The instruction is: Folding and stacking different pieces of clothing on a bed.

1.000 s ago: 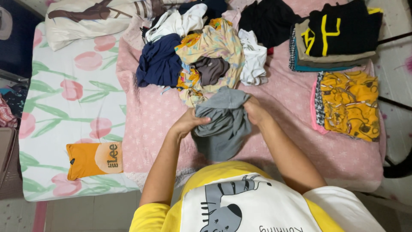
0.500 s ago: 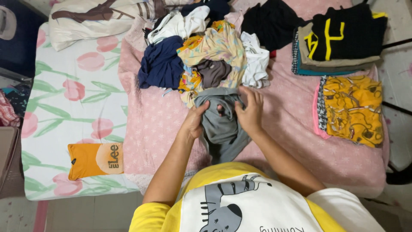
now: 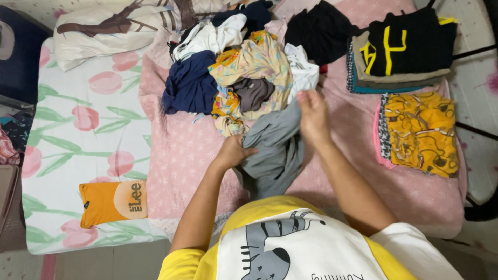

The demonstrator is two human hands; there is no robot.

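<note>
Covering most of the view: a bed, under a soft pink blanket dotted with small pale stars, beside a smooth white sheet printed with large pink tulips and green leaves. Heaped at the far middle of the blanket: a rumpled pile of unfolded clothes, dark navy, white, brown and a thin yellow floral print all tangled together, with a black garment slumped just beside it. Stacked square at the far right: folded clothes, a black piece with yellow stripes on top of grey and teal layers. Lying flat nearer, just below that stack: a mustard-yellow folded garment with a dark swirling pattern, pink edge showing under it. Hanging in loose folds between pile and body, over the blanket: a soft grey garment, matte and limp. Pinching its upper edge, raised near the white cloth of the pile: right hand, fingers closed on the fabric. Gripping its lower left side: left hand, closed around a bunched fold. Resting alone on the tulip sheet, well apart: a small orange folded shirt, neat rectangle with a pale round print.
</note>
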